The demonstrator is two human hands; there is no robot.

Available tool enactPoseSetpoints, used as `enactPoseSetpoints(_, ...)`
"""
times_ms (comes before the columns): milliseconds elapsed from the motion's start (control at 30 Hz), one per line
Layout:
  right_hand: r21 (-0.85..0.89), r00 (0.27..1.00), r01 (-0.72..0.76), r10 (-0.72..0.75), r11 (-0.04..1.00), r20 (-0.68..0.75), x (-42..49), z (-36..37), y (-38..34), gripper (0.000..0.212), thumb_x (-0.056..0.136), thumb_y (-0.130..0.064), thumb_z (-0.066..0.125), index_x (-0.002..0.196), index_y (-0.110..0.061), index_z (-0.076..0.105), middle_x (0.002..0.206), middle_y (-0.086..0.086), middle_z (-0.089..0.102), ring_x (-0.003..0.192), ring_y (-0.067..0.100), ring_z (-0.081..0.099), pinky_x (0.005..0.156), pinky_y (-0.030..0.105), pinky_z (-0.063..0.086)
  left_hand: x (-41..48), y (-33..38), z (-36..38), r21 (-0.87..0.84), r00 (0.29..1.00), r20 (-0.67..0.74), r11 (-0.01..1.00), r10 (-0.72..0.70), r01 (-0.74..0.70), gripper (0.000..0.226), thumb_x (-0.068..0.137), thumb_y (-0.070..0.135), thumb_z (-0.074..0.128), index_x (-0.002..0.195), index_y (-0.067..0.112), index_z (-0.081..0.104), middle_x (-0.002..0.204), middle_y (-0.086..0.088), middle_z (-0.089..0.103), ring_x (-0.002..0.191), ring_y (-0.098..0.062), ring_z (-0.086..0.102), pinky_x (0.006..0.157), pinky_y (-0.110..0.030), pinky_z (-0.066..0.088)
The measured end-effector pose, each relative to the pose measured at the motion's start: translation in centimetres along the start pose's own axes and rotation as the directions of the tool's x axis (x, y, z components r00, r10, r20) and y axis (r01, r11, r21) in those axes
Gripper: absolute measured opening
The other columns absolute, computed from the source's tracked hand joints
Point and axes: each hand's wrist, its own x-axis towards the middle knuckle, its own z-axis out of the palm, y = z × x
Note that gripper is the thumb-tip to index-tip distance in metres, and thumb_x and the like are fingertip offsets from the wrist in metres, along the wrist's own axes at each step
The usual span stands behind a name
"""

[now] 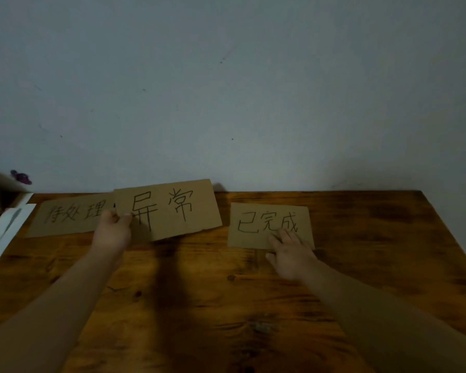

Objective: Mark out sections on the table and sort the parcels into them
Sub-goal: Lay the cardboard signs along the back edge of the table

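Wood table (253,305). Biggest, mid: 异常 sign (172,211), tilted, overlapping 待处理 sign (67,219) on L; my L hand (112,230) pinches its L edge. 已完成 sign (256,222) flat on R, my R hand (291,254) fingers (277,239) straight, on its near edge. White paper (6,232) far L.

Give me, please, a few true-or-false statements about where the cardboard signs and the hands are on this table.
1. The left hand pinches the middle cardboard sign at its left edge. True.
2. The middle cardboard sign lies well apart from the left cardboard sign. False: it overlaps the right end of that sign.
3. The right hand rests straight fingers on the right cardboard sign. True.
4. The right cardboard sign leans upright against the wall. False: it lies flat on the wooden table.
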Motion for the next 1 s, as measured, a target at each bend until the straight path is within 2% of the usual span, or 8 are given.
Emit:
enactPoseSetpoints(167, 0.049, 0.996, -0.044, 0.048, 0.998, -0.071, 2.4, -2.0, -1.0, 0.060, 0.101, -0.047, 0.020, 0.154, -0.022, 0.005, 0.161, 0.007, -0.005, 0.147, 0.028, -0.010, 0.119, 0.050, 0.000, 0.0, 0.0, -0.4, 0.031, 1.000, 0.009, 0.999, 0.019, -0.019, 0.038, 0.099, 0.020, 0.043, 0.136, 0.018, 0.037, 0.122, -0.013, 0.044, 0.107, -0.032, 0.047, 0.093, -0.048, 0.046)
enactPoseSetpoints(233, 0.200, 0.985, -0.019, 0.052, 0.980, -0.165, 1.8, -3.1, -2.2, 0.064, 0.100, -0.053, 0.020, 0.153, -0.020, 0.010, 0.161, 0.008, 0.005, 0.148, 0.028, -0.002, 0.119, 0.049, 0.005, -0.8, 0.0, -0.1, 0.051, 0.999, 0.032, 0.998, 0.025, -0.026, 0.032, 0.100, 0.019, 0.043, 0.131, 0.017, 0.040, 0.115, -0.010, 0.044, 0.105, -0.031, 0.047, 0.094, -0.050, 0.046)
enactPoseSetpoints(267, 0.381, 0.982, 0.008, 0.064, 0.925, -0.176, 1.0, -3.8, -2.9, 0.066, 0.098, -0.057, 0.023, 0.153, -0.022, 0.011, 0.161, 0.006, 0.010, 0.147, 0.028, 0.006, 0.118, 0.047, 0.010, -1.5, 0.2, 0.3, 0.056, 0.998, 0.052, 0.998, 0.032, -0.035, 0.026, 0.100, 0.019, 0.043, 0.125, 0.018, 0.043, 0.114, -0.009, 0.046, 0.104, -0.030, 0.048, 0.095, -0.052, 0.046)
enactPoseSetpoints(333, 0.742, 0.991, 0.067, 0.043, 0.667, -0.128, -0.3, -5.0, -4.1, 0.073, 0.095, -0.058, 0.038, 0.153, -0.031, 0.004, 0.159, 0.002, 0.019, 0.143, 0.027, 0.025, 0.114, 0.046, 0.026, -3.2, 1.0, 1.6, 0.053, 0.994, 0.100, 0.998, 0.039, -0.045, 0.014, 0.099, 0.018, 0.043, 0.113, 0.021, 0.046, 0.114, -0.009, 0.049, 0.099, -0.029, 0.050, 0.094, -0.051, 0.047)
enactPoseSetpoints(433, 0.869, 0.983, 0.135, 0.049, 0.476, -0.179, -2.3, -7.0, -4.0, 0.084, 0.093, -0.036, 0.059, 0.151, -0.039, -0.001, 0.155, -0.001, 0.029, 0.131, 0.026, 0.043, 0.105, 0.045, 0.041, -6.2, 2.8, 4.3, 0.013, 0.982, 0.182, 0.999, 0.041, -0.045, 0.014, 0.100, 0.018, 0.043, 0.113, 0.023, 0.043, 0.106, -0.005, 0.049, 0.100, -0.029, 0.049, 0.094, -0.053, 0.046)
enactPoseSetpoints(633, 0.817, 0.916, 0.230, 0.165, 0.529, -0.365, -6.3, -10.6, 0.9, 0.073, 0.093, -0.013, 0.059, 0.149, -0.037, 0.019, 0.140, 0.000, 0.042, 0.130, 0.023, 0.042, 0.107, 0.044, 0.040, -11.4, 5.2, 8.4, 0.127, 0.905, 0.331, 0.938, 0.267, -0.324, 0.077, 0.089, 0.002, 0.058, 0.148, 0.030, 0.017, 0.140, -0.007, 0.039, 0.128, -0.030, 0.042, 0.103, -0.050, 0.041)
enactPoseSetpoints(833, 0.771, 0.831, 0.135, 0.352, 0.622, -0.430, -11.1, -10.3, 6.4, 0.068, 0.093, -0.012, 0.058, 0.150, -0.022, 0.022, 0.144, 0.008, 0.024, 0.130, 0.028, 0.038, 0.105, 0.047, 0.042, -15.1, 5.8, 14.2, 0.270, 0.785, 0.488, 0.789, 0.381, -0.551, 0.067, 0.088, 0.015, 0.064, 0.145, 0.021, 0.029, 0.144, -0.006, 0.027, 0.127, -0.027, 0.038, 0.106, -0.038, 0.036)
enactPoseSetpoints(1000, 0.691, 0.843, 0.023, 0.357, 0.723, -0.402, -12.3, -8.2, 11.1, 0.081, 0.088, -0.018, 0.066, 0.151, -0.012, 0.016, 0.147, 0.011, 0.016, 0.132, 0.029, 0.032, 0.108, 0.042, 0.040, -16.7, 4.1, 19.3, 0.332, 0.671, 0.635, 0.648, 0.383, -0.685, 0.088, 0.083, 0.025, 0.070, 0.152, 0.019, 0.015, 0.158, 0.007, -0.009, 0.145, -0.021, 0.009, 0.117, -0.035, 0.018)
